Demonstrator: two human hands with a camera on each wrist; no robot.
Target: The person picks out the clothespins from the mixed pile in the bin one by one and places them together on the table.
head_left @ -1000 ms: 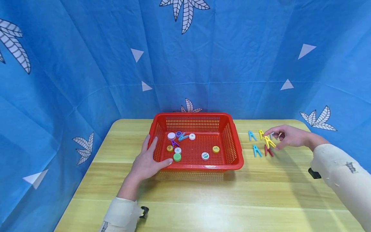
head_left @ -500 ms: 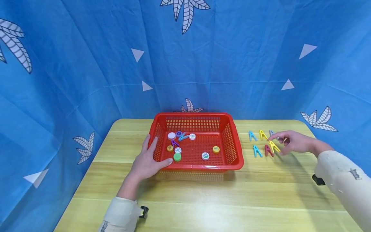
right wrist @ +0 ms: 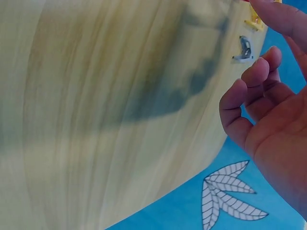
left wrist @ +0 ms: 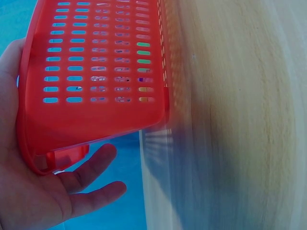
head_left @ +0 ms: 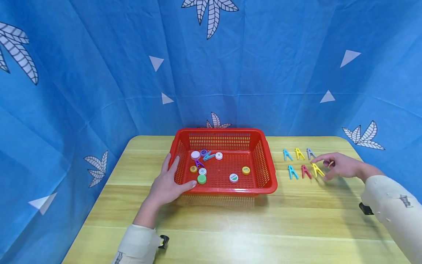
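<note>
A red plastic basket [head_left: 217,190] stands mid-table. My left hand [head_left: 168,183] rests on its front left corner, thumb over the front rim, other fingers stretched along the left side. In the left wrist view two fingers [left wrist: 96,165] of that hand extend loosely past the rim. On the right, my right hand [head_left: 341,167] pinches a yellow clothespin [head_left: 317,170] low at the table, at the right end of the front row. A red clothespin [head_left: 306,171] and a light-blue one lie left of it. The right wrist view leaves the pinch mostly hidden.
Behind lie a blue clothespin [head_left: 287,155], a second yellow one [head_left: 299,153] and a greyish-purple one [head_left: 310,153]. In the basket are several bottle caps, a purple clothespin [head_left: 198,164] and a light-blue one [head_left: 208,156]. A blue curtain [head_left: 211,73] hangs behind the table.
My right hand has moved right and slightly toward me, bringing the yellow clothespin from above the group down beside the red one. The left hand and basket have stayed put.
</note>
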